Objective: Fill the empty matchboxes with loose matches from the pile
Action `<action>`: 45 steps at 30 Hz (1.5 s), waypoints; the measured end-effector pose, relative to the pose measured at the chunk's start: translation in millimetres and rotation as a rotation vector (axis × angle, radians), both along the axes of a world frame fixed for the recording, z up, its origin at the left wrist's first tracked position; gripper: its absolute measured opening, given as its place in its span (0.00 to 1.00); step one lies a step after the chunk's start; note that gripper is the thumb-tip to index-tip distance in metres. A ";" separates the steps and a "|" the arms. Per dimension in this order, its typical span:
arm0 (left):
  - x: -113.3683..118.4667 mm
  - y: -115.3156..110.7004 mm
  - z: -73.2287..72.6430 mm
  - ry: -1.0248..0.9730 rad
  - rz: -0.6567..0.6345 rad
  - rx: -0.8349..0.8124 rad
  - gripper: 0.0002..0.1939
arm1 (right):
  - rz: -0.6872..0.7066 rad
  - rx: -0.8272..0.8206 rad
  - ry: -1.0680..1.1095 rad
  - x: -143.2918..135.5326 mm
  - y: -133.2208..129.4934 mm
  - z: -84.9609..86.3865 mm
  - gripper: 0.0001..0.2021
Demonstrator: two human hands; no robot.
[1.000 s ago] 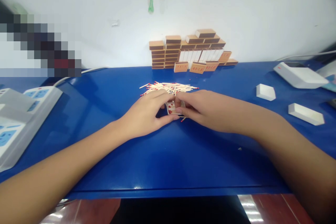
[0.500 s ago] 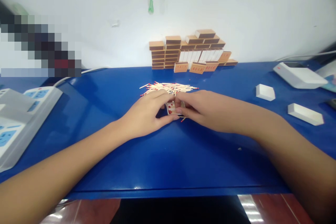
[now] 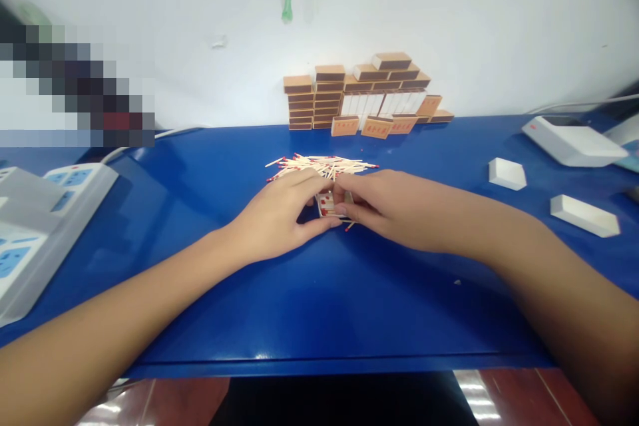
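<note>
A small matchbox tray point(image 3: 327, 204) lies on the blue table with red-tipped matches inside. My left hand point(image 3: 279, 216) curves around it, thumb along the near side and fingers at the far side. Over the tray's right part, the thumb and fingers of my right hand point(image 3: 374, 206) are pinched together; what they grip is hidden. Just beyond both hands spreads a heap of loose matches point(image 3: 324, 163), partly covered by the fingers. One stray match point(image 3: 349, 227) pokes out under my right hand.
Stacked matchboxes point(image 3: 327, 103) stand against the white wall. Right of my hands are two white box-like pieces point(image 3: 507, 174) and a white device point(image 3: 574, 141). A white unit with blue panels point(image 3: 64, 213) sits at the left. The blue table's front edge point(image 3: 339, 365) is near me.
The view has shifted very slightly. Both hands keep the same places at the tray, and no match visibly moves.
</note>
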State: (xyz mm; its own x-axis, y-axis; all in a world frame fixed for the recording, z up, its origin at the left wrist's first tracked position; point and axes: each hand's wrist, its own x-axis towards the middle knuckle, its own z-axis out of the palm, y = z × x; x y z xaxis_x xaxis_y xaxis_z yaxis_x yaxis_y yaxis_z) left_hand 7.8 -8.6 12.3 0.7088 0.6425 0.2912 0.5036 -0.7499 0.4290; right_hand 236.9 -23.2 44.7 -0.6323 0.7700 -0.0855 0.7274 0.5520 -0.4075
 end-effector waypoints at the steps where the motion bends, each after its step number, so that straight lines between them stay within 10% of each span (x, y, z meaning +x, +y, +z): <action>1: 0.0 0.1 -0.2 -0.002 -0.003 0.001 0.11 | -0.001 0.006 -0.001 0.1 -0.1 0.0 0.11; 45: -0.3 -0.9 0.2 0.005 -0.010 0.002 0.14 | -0.007 0.006 -0.003 1.0 0.9 -1.5 0.11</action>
State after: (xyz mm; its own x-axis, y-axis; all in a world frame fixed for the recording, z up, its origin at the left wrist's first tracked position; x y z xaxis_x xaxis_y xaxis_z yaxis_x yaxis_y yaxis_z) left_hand 7.6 -9.5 12.5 0.7169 0.6345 0.2890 0.4977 -0.7560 0.4251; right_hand 238.0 -22.3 43.2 -0.6268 0.7748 -0.0829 0.7324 0.5495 -0.4021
